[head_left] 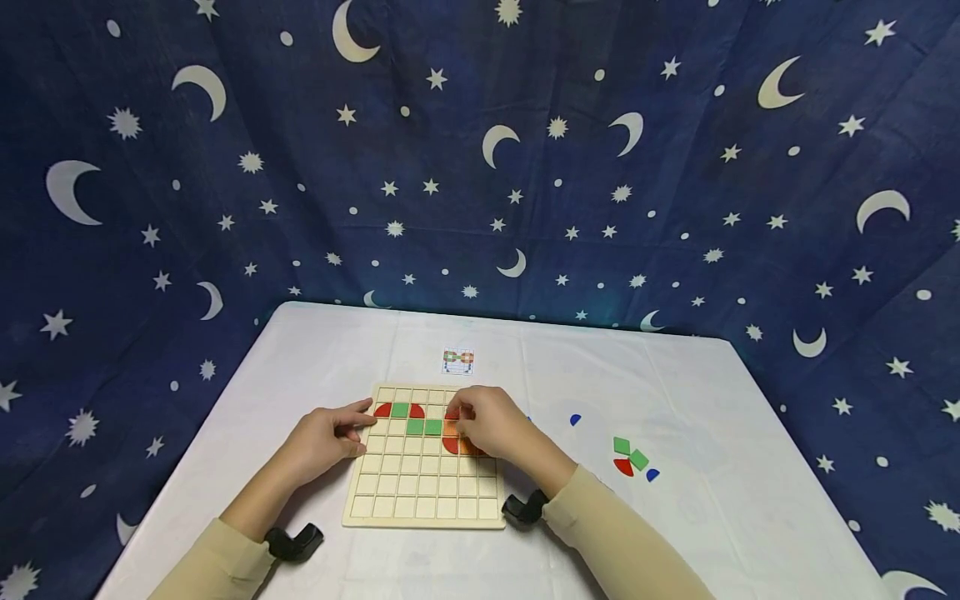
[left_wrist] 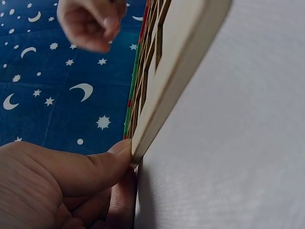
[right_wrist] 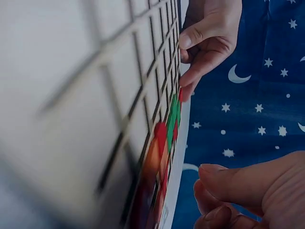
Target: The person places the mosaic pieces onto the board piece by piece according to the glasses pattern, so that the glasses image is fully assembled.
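A pale gridded board (head_left: 423, 506) lies on the table with red, green and orange pieces set in its upper cells. My left hand (head_left: 322, 442) rests at the board's left edge, its thumb and fingertips touching the side. In the left wrist view the thumb (left_wrist: 95, 171) presses that edge. My right hand (head_left: 495, 421) is over the board's right part, thumb and fingers bent together near a red piece (head_left: 450, 446) and partly covering orange pieces (head_left: 467, 447). In the right wrist view its fingertips (right_wrist: 209, 174) stand apart from the board. No piece shows clearly between them.
A small pattern card (head_left: 457, 361) lies behind the board. To the right are loose green pieces (head_left: 622, 446), a red piece (head_left: 624, 467) and blue half-rounds (head_left: 575, 419). A star-and-moon cloth (head_left: 555, 208) hangs behind the white table (head_left: 420, 567).
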### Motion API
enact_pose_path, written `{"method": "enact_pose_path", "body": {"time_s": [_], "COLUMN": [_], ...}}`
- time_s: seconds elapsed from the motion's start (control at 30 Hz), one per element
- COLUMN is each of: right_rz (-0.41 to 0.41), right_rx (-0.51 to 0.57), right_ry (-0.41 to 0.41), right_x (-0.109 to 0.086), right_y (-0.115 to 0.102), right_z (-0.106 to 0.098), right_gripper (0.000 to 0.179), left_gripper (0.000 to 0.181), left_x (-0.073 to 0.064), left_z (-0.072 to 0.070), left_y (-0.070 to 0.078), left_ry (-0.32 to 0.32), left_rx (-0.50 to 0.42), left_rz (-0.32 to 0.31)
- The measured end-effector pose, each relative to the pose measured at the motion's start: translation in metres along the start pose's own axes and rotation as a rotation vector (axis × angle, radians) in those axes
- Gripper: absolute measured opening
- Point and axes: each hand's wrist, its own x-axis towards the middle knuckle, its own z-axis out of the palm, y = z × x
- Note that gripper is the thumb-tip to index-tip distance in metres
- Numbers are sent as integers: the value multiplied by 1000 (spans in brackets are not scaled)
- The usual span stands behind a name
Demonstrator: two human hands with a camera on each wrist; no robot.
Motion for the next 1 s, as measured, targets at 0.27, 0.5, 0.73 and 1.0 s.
{"method": "enact_pose_path", "body": {"time_s": [0.27, 0.5, 0.73, 1.0], "right_rz": [113, 242, 299, 349], "right_rx": [4, 19, -48, -135], "right_ry": [29, 92, 160, 194], "right_x": [-46, -83, -114, -138], "right_y": [32, 59, 98, 135], "right_z": [-19, -39, -60, -82], "right_gripper": [15, 21, 23, 23], "left_gripper": [46, 46, 46, 45], "left_x": [0, 0, 0, 0], "left_z": [1, 0, 1, 1], "left_y": [0, 1, 1, 1], "left_ry": [1, 4, 9, 13], "left_rx": [-6, 2, 2, 10], "left_rz": [-1, -5, -9, -7]}}
